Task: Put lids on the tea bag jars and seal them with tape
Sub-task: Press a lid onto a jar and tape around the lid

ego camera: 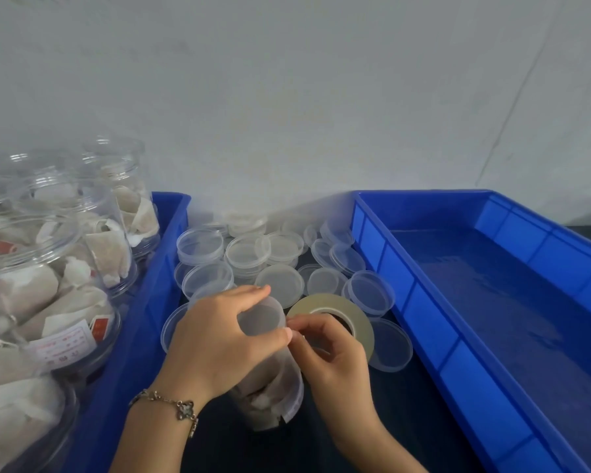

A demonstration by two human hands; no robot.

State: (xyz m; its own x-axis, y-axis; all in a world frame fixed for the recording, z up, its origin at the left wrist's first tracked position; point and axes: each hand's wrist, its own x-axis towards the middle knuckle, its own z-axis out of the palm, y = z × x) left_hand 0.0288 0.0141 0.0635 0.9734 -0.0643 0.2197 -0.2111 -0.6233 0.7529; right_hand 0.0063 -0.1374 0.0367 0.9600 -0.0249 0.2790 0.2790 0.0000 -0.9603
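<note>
Dark table [389, 421]; on it a blue tray [140, 336] at left, loaded with open jars [48, 268] of tea bags; another blue tray [492, 302] at right; between them a heap of clear lids [284, 247], a tape roll [335, 319], one lidded jar [270, 387].

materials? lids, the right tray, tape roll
Loose lids: clear, slightly frosted thin plastic; the dark table shows through them.
Right tray: glossy blue moulded plastic with ribbed walls.
Tape roll: translucent yellowish film, probably plastic; core material unclear.
</note>
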